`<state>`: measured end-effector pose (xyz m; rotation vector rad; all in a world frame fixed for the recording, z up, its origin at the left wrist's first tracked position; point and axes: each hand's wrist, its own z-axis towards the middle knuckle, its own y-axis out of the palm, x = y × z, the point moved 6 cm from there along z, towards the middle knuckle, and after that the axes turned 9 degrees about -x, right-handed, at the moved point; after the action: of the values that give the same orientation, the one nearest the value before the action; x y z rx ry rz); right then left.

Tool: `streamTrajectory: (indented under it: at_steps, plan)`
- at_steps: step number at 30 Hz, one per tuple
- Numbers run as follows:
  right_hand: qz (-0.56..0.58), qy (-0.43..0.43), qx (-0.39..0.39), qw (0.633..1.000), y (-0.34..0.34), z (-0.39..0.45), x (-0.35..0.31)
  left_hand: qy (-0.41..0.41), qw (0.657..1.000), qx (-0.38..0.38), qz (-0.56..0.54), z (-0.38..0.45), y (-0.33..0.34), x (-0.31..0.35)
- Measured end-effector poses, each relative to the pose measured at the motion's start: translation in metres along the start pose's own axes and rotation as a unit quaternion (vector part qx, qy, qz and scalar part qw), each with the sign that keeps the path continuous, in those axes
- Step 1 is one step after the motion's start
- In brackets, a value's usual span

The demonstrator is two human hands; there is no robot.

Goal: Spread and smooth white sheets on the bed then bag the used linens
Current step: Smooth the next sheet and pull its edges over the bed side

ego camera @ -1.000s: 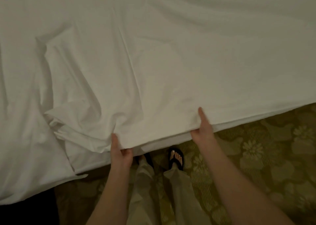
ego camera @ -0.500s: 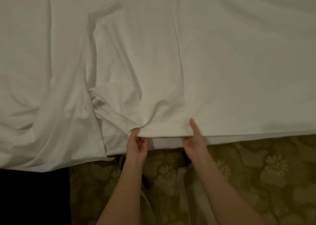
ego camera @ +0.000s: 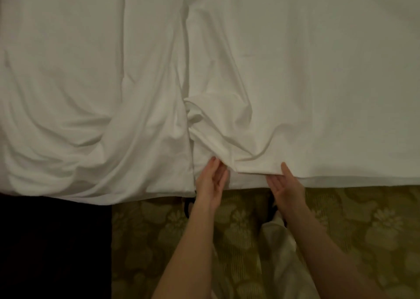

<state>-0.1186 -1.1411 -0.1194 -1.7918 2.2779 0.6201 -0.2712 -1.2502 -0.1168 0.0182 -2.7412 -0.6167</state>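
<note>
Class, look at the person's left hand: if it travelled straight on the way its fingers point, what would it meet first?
Probably the bunched fold of the white sheet, just beyond the left hand.

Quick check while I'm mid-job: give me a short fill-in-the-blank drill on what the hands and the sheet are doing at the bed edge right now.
1. Both hands are at the near ____ of the white sheet.
2. The right hand has its thumb on top of the sheet's hem and its fingers ____ it.
3. The bunched folds of the sheet lie just above the ____ hand.
4. The floor below the bed is covered by a carpet with a ____ pattern.

Missing words: edge; under; left; floral
</note>
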Motion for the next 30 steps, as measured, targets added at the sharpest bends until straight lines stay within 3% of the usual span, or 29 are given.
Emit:
streamTrajectory:
  at_steps: [5,10,12,15,21,26,30]
  plan:
    - [-0.164,0.087,-0.12,0.975,0.057,-0.031,0.064,0.031,0.97,0.057,-0.234,-0.007,-0.039,0.046]
    - [-0.301,0.079,-0.206,0.928,0.143,-0.037,0.1,0.087,0.884,0.096,-0.45,-0.008,-0.053,0.069]
    - [-0.344,0.066,-0.224,0.909,0.178,-0.039,0.11,0.109,0.845,0.129,-0.508,-0.012,-0.066,0.079]
    - [-0.396,0.06,-0.227,0.887,0.225,-0.045,0.129,0.149,0.822,0.141,-0.53,-0.022,-0.091,0.112]
    - [-0.389,0.025,-0.235,0.89,0.311,-0.068,0.161,0.232,0.899,0.131,-0.349,-0.051,-0.146,0.233]
    - [-0.341,0.038,-0.247,0.906,0.37,-0.077,0.171,0.305,0.913,0.126,-0.238,-0.062,-0.154,0.345]
    - [-0.195,0.098,-0.253,0.943,0.417,-0.075,0.173,0.319,0.921,0.1,-0.2,-0.047,-0.136,0.405]
